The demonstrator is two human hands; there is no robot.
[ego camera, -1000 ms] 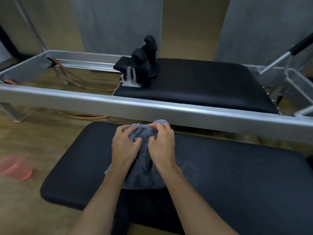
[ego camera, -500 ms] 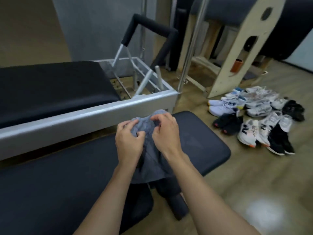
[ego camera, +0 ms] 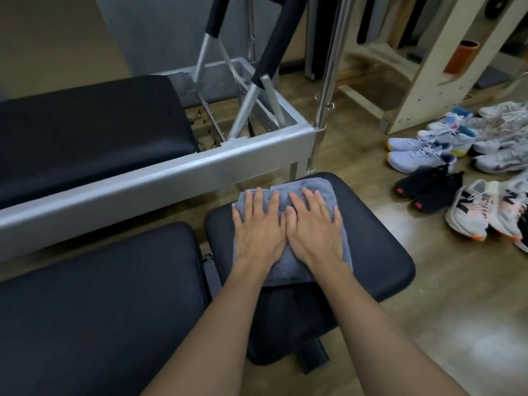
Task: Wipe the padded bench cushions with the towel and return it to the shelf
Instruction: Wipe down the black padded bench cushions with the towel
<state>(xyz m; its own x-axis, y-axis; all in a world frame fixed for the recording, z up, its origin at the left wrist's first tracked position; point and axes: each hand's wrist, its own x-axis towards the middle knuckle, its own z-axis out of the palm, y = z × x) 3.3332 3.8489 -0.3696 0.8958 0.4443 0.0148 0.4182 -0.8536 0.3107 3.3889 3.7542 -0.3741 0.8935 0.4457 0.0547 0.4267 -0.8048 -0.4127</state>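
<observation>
Nearby, shoes [ego camera: 445, 164] (floor), frame [ego camera: 160, 170] beside cushion [ego camera: 377, 241]

small bench cushion [ego camera: 377, 252] | folded towel [ego camera: 300, 195] flat on top

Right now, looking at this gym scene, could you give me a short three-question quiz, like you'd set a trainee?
1. True or false: both hands lie flat on the folded grey-blue towel.
2. The towel rests on: A) wooden floor B) small black padded cushion C) silver metal frame.
3. What lies on the floor at the right?

Key: 1 true: left hand, right hand. 2 B. 3 Pairs of sneakers.
</observation>
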